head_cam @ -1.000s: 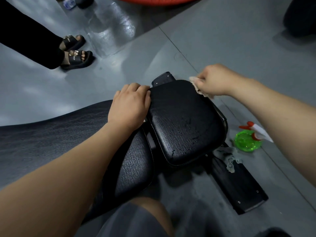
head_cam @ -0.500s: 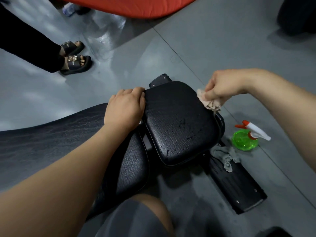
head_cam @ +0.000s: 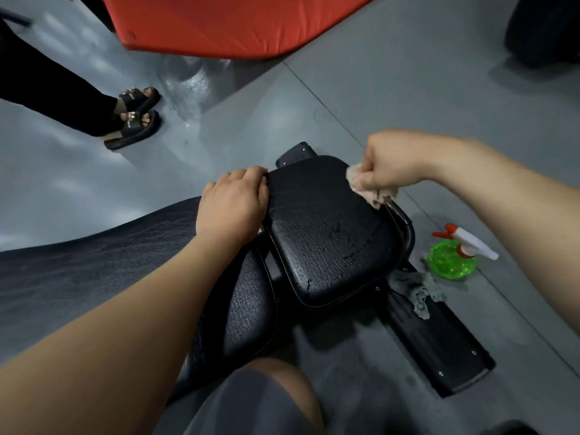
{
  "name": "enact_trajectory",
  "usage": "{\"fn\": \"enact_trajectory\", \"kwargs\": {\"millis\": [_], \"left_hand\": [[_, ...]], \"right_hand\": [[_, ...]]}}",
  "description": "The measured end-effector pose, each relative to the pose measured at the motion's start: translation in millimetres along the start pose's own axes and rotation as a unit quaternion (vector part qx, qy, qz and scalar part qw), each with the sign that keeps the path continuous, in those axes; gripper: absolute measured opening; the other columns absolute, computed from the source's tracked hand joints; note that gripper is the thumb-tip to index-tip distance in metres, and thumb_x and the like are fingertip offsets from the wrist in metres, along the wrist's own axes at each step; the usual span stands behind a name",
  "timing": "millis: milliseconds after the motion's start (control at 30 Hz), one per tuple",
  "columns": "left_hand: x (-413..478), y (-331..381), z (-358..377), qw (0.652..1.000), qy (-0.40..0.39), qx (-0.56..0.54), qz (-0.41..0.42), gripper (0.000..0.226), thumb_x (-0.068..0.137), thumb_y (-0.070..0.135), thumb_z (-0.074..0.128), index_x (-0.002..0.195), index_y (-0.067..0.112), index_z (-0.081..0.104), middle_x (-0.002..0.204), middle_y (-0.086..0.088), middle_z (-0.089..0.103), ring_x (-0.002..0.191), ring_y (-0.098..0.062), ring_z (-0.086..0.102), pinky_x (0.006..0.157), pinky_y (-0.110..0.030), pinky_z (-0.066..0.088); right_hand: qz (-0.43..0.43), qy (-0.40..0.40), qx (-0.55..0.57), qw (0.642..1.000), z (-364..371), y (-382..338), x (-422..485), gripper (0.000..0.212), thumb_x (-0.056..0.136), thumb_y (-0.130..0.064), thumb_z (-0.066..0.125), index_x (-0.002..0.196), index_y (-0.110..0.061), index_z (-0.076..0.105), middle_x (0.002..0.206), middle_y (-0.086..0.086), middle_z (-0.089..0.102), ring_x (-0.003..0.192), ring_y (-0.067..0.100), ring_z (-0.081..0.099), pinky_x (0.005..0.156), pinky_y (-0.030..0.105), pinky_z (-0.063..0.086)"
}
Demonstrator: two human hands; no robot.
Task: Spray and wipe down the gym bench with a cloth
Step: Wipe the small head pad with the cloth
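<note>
Left hand curled over seat pad edge at frame centre; right hand pinches cloth. Wiping step; droplets lower down need next pass.

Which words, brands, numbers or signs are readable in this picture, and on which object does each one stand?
No text can be read here.
Black sandals: small light lettering on the straps, too blurred to read.
Green spray bottle: no label visible.
Bench seat pad, cloth, red mat: no text visible.
</note>
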State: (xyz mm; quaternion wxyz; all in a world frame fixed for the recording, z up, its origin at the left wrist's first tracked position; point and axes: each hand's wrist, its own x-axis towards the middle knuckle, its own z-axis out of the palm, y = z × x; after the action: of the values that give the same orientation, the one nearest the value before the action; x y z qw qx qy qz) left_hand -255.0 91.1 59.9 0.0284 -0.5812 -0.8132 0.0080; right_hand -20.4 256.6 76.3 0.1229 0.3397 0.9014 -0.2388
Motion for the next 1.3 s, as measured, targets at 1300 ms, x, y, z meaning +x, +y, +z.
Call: {"fn": "enact_trajectory", "kwargs": {"millis": [1300], "left_hand": [[-2, 0, -2, 1.0, 0.0, -0.024, -0.005, 0.038, 0.107, 0.04, 0.033, 0.131, 0.024, 0.057, 0.119, -0.01, 0.066, 0.107, -0.036, 0.061, 0.086, -0.044, 0.045]], "right_hand": [[-0.166, 0.193, -0.01, 0.967, 48, -24, -20, 0.028, 0.097, -0.027, 0.055, 0.118, -0.02, 0.073, 0.091, 0.005, 0.054, 0.082, 0.032, 0.06, 0.068, 0.038, 0.047]]}}
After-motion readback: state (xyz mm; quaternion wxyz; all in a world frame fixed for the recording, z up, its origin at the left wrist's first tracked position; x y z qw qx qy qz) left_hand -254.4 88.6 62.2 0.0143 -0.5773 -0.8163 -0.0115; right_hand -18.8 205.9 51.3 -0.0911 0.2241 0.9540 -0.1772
